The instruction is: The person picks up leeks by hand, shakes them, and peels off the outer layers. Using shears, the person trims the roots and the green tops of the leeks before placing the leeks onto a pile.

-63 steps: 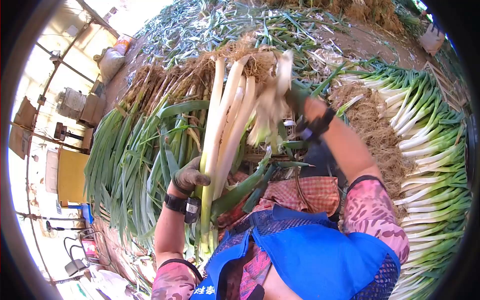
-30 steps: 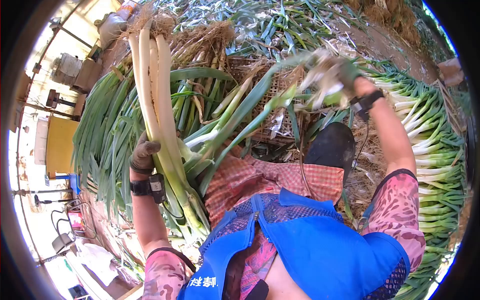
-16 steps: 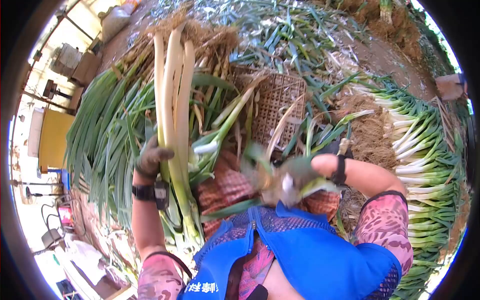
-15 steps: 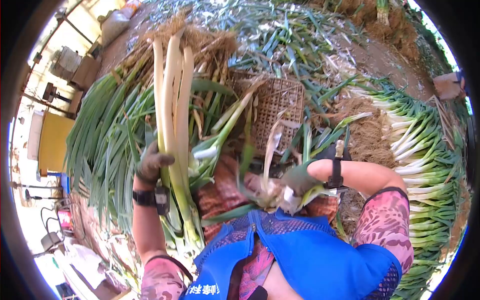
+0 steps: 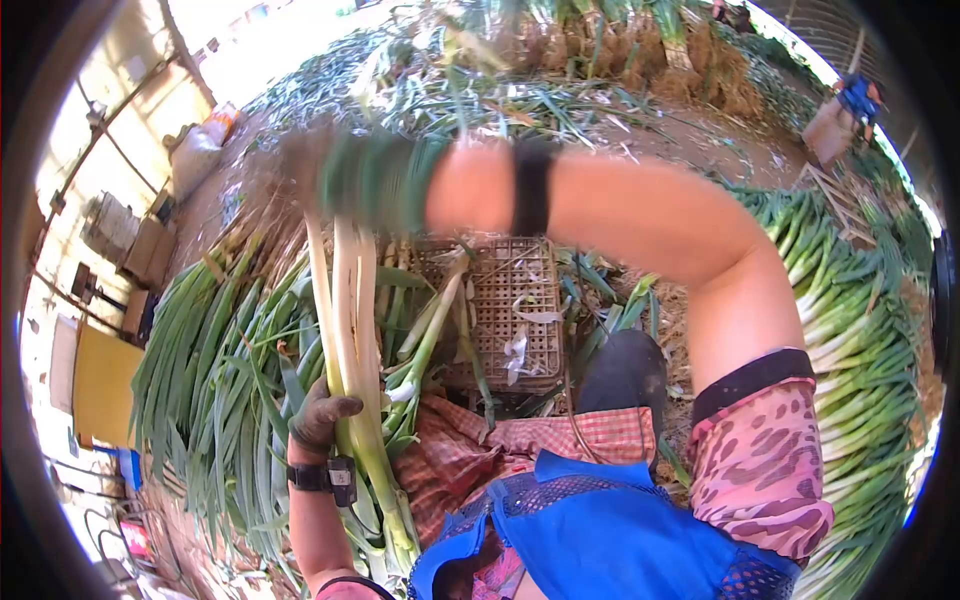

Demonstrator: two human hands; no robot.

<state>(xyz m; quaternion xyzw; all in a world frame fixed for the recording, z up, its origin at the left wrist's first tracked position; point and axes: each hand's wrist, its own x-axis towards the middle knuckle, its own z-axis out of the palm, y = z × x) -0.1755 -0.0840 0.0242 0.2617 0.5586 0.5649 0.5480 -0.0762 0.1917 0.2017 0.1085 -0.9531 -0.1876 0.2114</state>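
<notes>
My left hand point(image 5: 322, 412), in a dark work glove, is closed around several thick green onions point(image 5: 348, 300). Their peeled white stalks point away from me, and their greener ends lie along my forearm. My right hand point(image 5: 370, 182), in a green glove, is stretched across to the far ends of these stalks. Motion smears it, and its fingers cannot be made out. Beyond and left of the held bunch lies a big heap of unpeeled green onions point(image 5: 215, 370), roots at the far side.
A plastic crate point(image 5: 515, 312) with leaf scraps stands ahead of my checked apron point(image 5: 590, 432). At the right runs a long row of peeled green onions point(image 5: 850, 400). Leaf litter covers the ground ahead. A co-worker point(image 5: 858, 100) is at the far right.
My right hand has left the peeled skins at my lap and swung forward and left to the stalks' far ends. The skins no longer show on my lap. The view has tilted up.
</notes>
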